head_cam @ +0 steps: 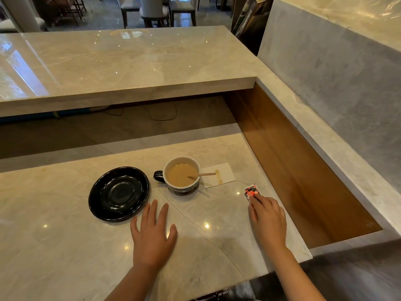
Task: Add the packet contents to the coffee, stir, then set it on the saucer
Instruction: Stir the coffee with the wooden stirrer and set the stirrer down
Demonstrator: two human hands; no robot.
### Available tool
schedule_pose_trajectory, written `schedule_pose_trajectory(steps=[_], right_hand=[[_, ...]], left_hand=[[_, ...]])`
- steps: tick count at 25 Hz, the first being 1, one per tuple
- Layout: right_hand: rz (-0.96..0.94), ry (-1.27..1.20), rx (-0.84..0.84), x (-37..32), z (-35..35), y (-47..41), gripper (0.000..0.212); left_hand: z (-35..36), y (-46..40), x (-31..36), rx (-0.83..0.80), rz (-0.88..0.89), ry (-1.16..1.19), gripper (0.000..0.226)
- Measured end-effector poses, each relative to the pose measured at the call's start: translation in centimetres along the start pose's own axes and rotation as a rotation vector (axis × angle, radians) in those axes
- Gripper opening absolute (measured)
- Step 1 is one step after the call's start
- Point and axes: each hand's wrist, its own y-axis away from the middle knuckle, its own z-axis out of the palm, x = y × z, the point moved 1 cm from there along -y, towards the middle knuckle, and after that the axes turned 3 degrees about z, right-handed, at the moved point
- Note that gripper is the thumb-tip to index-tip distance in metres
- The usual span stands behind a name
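Two bare forearms reach in from the near edge over the pale marble bench point(65, 246), which fills most of the view. Beyond it a higher marble counter point(121, 61) runs across, and a wood-lined wall point(293, 170) closes the right side.

Flat on the bench, palm down with fingers spread and gripping nothing, lies the left hand point(152, 235), just near the rim of the black saucer point(118, 194). That saucer sits bare, left of the cup and close beside it without touching.

Out to the right, the right hand point(268, 218) has its fingertips point(252, 199) pressed on the near end of the red, black and white packet point(251, 191), which lies flat on the bench near the right edge; whether the fingers pinch it or only rest on it I cannot tell.

Between saucer and packet stands the white-lined cup point(181, 173) of milky coffee, its dark handle toward the saucer. Leaning in it is a wooden stirrer point(206, 174), its dry end out over a stained white napkin point(219, 174) just beside the cup.
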Motion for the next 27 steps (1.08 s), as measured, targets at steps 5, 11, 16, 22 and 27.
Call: schedule_pose_trajectory(steps=[5, 11, 16, 22, 27], right_hand=[[-0.003, -0.052, 0.037, -1.1, -1.2, -0.4, 0.027], [-0.064, -0.489, -0.041, -8.4, -3.7, -3.8, 0.033], [0.180, -0.590, -0.218, -12.0, -2.7, -6.2, 0.026], [0.071, -0.746, -0.148, -13.5, -2.2, -7.1, 0.006], [-0.053, -0.830, -0.174, -14.5, -1.6, -8.0, 0.017]], left_hand=[[-0.1, 0.0, 0.0, -0.008, 0.003, 0.003, 0.069], [0.2, 0.1, -0.2, 0.005, 0.022, 0.021, 0.061], [0.3, 0.2, -0.3, 0.018, 0.029, 0.027, 0.059], [0.5, 0.1, -0.4, 0.020, 0.015, 0.007, 0.060], [0.6, 0.0, -0.3, 0.015, 0.003, 0.003, 0.061]])
